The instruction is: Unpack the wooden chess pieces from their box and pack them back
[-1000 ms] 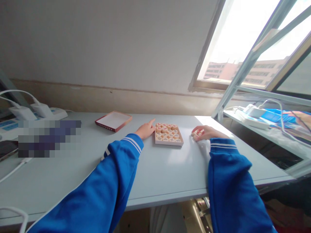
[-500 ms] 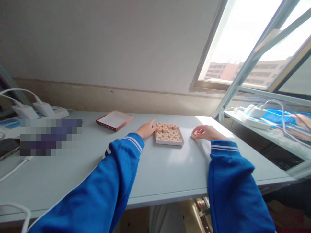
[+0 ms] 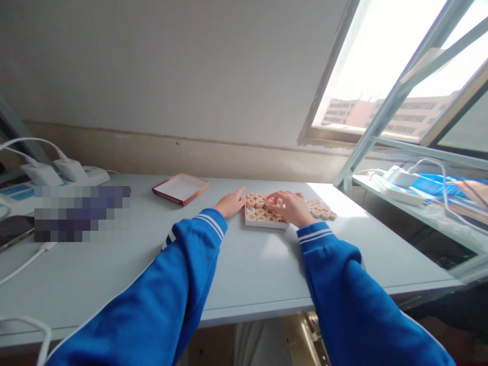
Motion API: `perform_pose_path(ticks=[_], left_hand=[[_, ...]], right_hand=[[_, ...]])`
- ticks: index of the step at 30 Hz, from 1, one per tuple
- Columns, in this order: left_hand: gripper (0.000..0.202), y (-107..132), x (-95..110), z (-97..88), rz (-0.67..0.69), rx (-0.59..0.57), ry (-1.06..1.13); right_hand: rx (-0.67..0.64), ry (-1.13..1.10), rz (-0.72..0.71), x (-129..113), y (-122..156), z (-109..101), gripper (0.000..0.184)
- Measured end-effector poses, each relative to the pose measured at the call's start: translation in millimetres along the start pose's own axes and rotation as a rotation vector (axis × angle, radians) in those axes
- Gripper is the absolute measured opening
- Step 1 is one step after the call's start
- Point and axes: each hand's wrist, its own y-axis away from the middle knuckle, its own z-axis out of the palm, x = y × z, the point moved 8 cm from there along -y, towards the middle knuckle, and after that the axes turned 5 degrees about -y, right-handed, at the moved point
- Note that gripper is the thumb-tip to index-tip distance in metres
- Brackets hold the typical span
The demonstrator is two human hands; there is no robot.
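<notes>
Pieces (image 3: 260, 203) fill one box (image 3: 263, 223) mid-desk (image 3: 247, 274); four show in its front row, but the full count is hidden. One right hand (image 3: 288, 206) arches over the box's right part with bent fingers; I cannot tell whether it pinches a piece. One left hand (image 3: 230, 203) touches the left wall, one finger spread from the rest. To the right lies one group of loose pieces (image 3: 321, 209), too tight to count; left, one lid (image 3: 181, 188), then two chargers (image 3: 71, 169).
</notes>
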Motion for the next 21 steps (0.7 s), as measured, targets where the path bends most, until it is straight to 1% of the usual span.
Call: perform_pose_path(ticks=[7, 11, 13, 14, 16, 18, 19, 21], left_hand=[[0.054, -1.8, -2.6, 0.8, -0.002, 0.018, -0.011], [0.055, -3.7, -3.6, 2.6, 0.011, 0.018, 0.000], [0.055, -3.8, -3.6, 2.8, 0.009, 0.012, 0.004], [0.055, -3.5, -3.3, 2.7, 0.007, 0.010, 0.004], [0.054, -2.5, -2.4, 1.9, 0.003, 0.006, 0.001], [0.054, -1.1, -1.2, 0.9, -0.001, 0.001, -0.001], [0.054, -0.4, -0.6, 0.5, -0.003, -0.001, -0.001], [0.054, 0.8, -0.3, -0.2, -0.014, -0.006, 0.002]], right_hand=[[-0.008, -0.037, 0.015, 3.5, -0.1, 0.8, 0.025], [-0.038, -0.071, 0.030, 9.4, 0.7, -2.4, 0.021], [-0.052, -0.038, 0.066, 23.8, 3.2, -9.2, 0.016], [-0.056, 0.004, 0.108, 35.5, 5.5, -13.5, 0.014], [-0.072, 0.106, 0.235, 65.5, 12.4, -22.0, 0.015], [-0.145, 0.143, 0.340, 93.3, 20.7, -23.3, 0.021], [-0.190, 0.125, 0.353, 102.2, 24.0, -21.2, 0.024], [-0.251, 0.064, 0.322, 110.0, 27.5, -15.8, 0.030]])
